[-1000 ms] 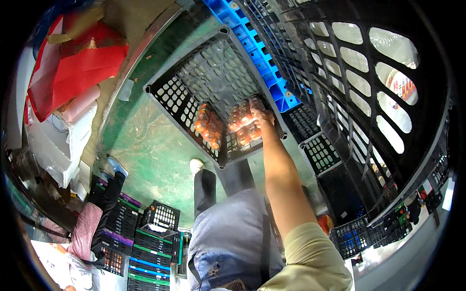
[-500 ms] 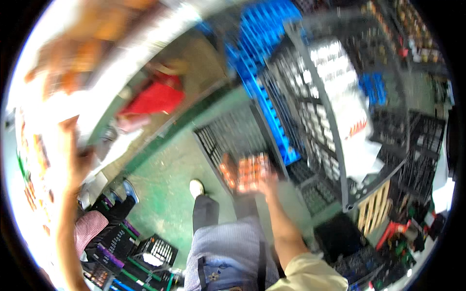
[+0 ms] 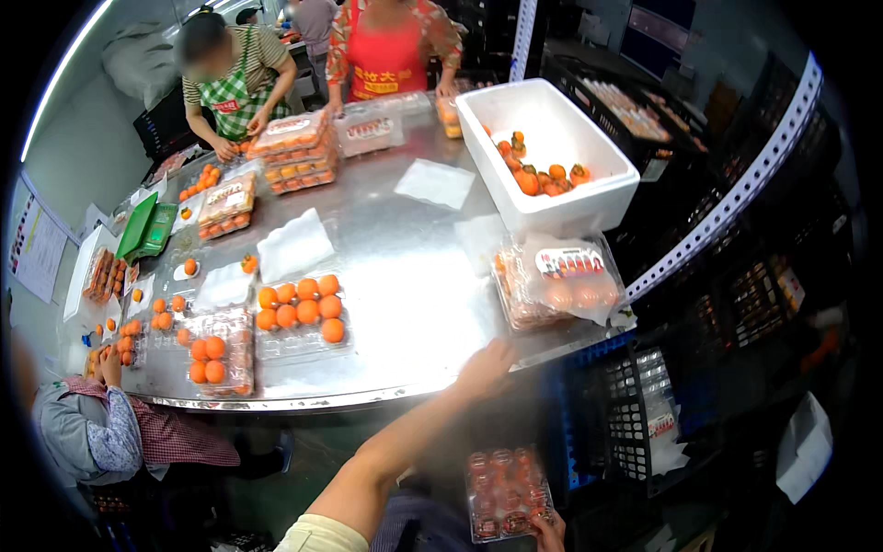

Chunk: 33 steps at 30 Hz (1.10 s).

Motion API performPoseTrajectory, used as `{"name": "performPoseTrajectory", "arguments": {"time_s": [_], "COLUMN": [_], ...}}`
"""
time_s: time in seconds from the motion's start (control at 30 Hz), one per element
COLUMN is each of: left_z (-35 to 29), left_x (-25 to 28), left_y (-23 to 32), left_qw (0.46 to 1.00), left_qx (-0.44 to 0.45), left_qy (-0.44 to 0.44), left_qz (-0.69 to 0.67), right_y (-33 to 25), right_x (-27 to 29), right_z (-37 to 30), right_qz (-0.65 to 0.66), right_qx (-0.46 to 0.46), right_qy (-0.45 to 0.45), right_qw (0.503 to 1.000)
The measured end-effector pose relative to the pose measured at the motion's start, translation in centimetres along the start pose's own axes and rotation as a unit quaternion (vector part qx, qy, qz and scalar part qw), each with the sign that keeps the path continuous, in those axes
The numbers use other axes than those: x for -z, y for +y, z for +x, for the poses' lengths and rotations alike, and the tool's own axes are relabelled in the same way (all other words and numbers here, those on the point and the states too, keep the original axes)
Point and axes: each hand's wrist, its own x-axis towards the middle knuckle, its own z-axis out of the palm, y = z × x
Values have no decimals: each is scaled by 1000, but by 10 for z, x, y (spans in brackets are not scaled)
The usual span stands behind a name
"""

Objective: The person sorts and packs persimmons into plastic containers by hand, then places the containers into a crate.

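Low in front of me, my right hand (image 3: 549,532) grips the corner of a clear plastic clamshell pack (image 3: 509,492) filled with round orange-red fruit. My left hand (image 3: 487,366) reaches across to the table's front edge; its fingers are blurred and partly turned away, so their pose is unclear. Just beyond it on the metal table (image 3: 405,304) is a bagged fruit pack (image 3: 561,281) with a printed label. An open clamshell tray (image 3: 302,311) of orange fruit lies to the left, beside another part-filled tray (image 3: 221,354).
A white foam box (image 3: 552,152) with loose fruit stands at the far right. Stacked packs (image 3: 294,152) and white liner sheets (image 3: 296,244) lie farther back. Co-workers stand around the table's far and left sides. A perforated metal post (image 3: 736,193) and dark crates (image 3: 635,414) are at right.
The view has swung up from the floor to the table. My left hand has come from the far left to the table edge. A fruit pack is still in my right hand, away from the floor crate.
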Motion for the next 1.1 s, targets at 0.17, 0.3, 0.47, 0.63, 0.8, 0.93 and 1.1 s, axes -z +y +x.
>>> {"name": "performPoseTrajectory", "arguments": {"time_s": [0.17,0.3,0.47,0.63,0.8,0.93,1.1], "left_z": [-45,-58,-51,-22,16,48,80], "left_x": [76,156,239,256,271,273,270], "left_y": [43,69,143,205,228,204,179], "left_qw": [970,951,915,866,821,849,831], "left_qx": [40,-25,-169,-277,-324,-305,-300], "left_qy": [176,204,99,-133,-162,-43,-8], "left_qz": [-161,-232,-353,-394,-442,-428,-468], "right_y": [-70,-128,-239,-273,-312,-337,-319], "right_x": [-36,-70,-140,-175,-241,-282,-311], "right_z": [-47,-48,-46,55,126,157,208], "right_qz": [106,206,214,157,164,142,120], "right_qx": [100,149,195,224,183,190,170], "right_qy": [-16,-72,-147,-226,-219,-192,-173], "right_qw": [989,965,946,935,944,952,963]}}
